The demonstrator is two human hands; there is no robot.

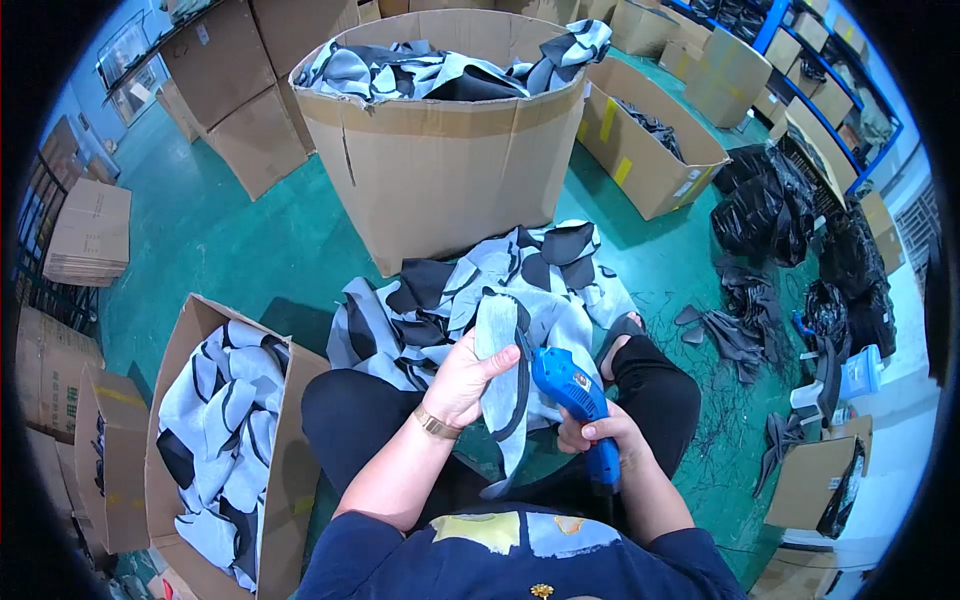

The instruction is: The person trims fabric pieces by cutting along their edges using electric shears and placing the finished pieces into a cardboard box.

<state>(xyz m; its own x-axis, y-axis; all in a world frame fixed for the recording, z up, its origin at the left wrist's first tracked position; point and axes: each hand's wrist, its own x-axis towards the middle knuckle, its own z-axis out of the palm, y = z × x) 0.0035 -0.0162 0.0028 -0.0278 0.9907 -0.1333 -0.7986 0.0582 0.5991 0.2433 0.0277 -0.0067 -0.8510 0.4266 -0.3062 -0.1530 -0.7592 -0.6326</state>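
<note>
My navy shirt [390, 562] at six o'clock, left hand [462, 382] pinching black-edged grey fabric [497, 328], right hand [608, 430] wrapped round blue power tool [568, 382]

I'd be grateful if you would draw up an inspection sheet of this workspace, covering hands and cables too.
Surface: green floor, strewn with dark threads at right.
Job's things: grey fabric piece with black edging; blue handheld tool close beside it, contact unclear.
Clutter: fabric pile before the large carton; dark offcuts at right.
Hands: left hand holds the fabric piece; right hand grips the tool.
Cables: apparently a dark cord at the tool's lower end; route unclear.
Surroundings: fabric-filled cartons, black plastic bags, blue shelving.
</note>
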